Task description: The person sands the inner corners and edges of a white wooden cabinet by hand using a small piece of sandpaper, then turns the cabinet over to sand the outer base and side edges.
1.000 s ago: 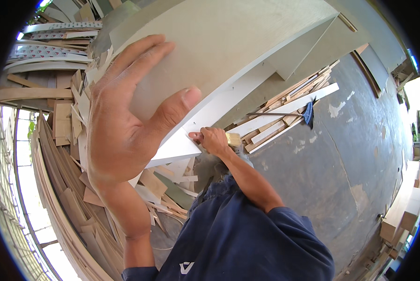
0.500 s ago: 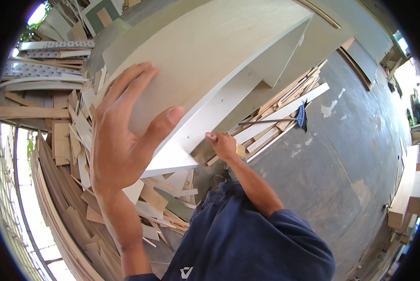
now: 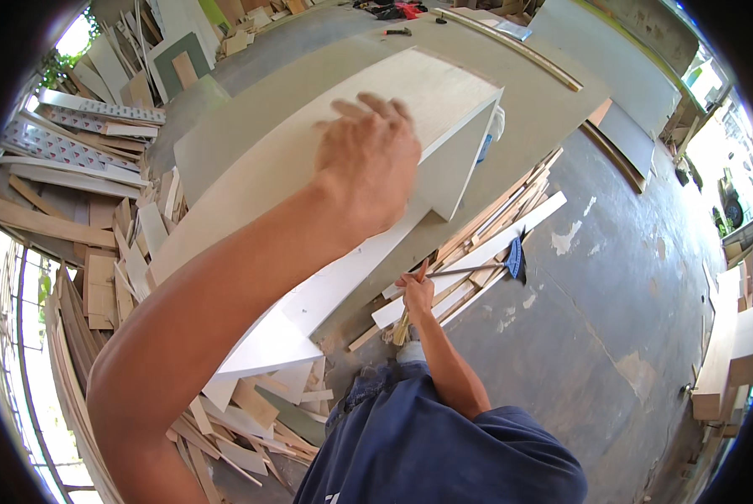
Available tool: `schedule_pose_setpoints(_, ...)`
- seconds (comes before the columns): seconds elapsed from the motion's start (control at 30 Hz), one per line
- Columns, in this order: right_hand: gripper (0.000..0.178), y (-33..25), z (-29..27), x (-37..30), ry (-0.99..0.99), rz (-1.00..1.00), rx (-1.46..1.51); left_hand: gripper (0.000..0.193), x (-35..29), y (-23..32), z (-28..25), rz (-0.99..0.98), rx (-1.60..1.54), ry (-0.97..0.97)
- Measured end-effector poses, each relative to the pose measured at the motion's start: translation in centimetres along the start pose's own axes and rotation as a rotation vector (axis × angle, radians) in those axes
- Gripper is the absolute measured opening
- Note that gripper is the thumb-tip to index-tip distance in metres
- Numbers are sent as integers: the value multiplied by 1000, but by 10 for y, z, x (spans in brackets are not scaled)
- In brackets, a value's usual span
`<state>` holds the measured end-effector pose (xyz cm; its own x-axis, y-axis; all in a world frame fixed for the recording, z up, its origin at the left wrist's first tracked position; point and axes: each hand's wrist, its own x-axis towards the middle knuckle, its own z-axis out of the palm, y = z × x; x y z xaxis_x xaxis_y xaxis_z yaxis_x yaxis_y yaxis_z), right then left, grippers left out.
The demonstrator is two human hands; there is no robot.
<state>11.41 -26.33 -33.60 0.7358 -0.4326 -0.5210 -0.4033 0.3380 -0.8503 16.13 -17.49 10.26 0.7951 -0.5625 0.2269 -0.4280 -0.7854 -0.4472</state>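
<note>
**Left hand over a pale box, right hand gripping a brush**

The left hand [image 3: 364,172] extends over the top panel of a long pale box [image 3: 267,189]. Its fingers, blurred, are bent and slightly parted, with nothing visible between them; whether they touch the panel cannot be told. The panel spreads beneath these fingers, both beyond them and back toward the forearm. The white inner face [image 3: 326,286] of the box lies below them, on the side nearer the body.

The right hand [image 3: 418,294] is lower and to the right of the left fingers, well apart from them. Its fingers are closed around a brush [image 3: 401,330], whose pale bristles hang just below the grip; the handle is mostly hidden.

A blue broom head [image 3: 515,260] lies to the right of the right fingers, its dark shaft running toward them over a pile of wooden strips [image 3: 479,239]. Beyond the left fingers, a broad grey-green sheet [image 3: 225,126] extends under the box, with a hammer [image 3: 398,32] near its far edge.
</note>
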Motion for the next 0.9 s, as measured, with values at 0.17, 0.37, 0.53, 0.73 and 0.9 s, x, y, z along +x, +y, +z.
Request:
schedule_pose_setpoints(0.17, 23, -36, 38, 9, -167, -35, -74, 65, 2, -33, 15, -90, -155, -196)
schedule_pose_setpoints(0.37, 32, -47, 48, 45, -254, 16, -22, 57, -11, -78, 23, -155, -378, 23)
schedule_pose_setpoints(0.53, 35, -86, 69, 40, -296, -335, 32, 68, -64, -146, -4, -152, -483, 200)
schedule_pose_setpoints(0.73, 46, -315, 81, -21, -289, -950, -218, 25, -197, -197, -88, -716, -608, 484)
schedule_pose_setpoints(0.9, 33, -467, 89, -105, -127, -1641, -227, 29, -287, -151, -21, -1050, -725, 1165)
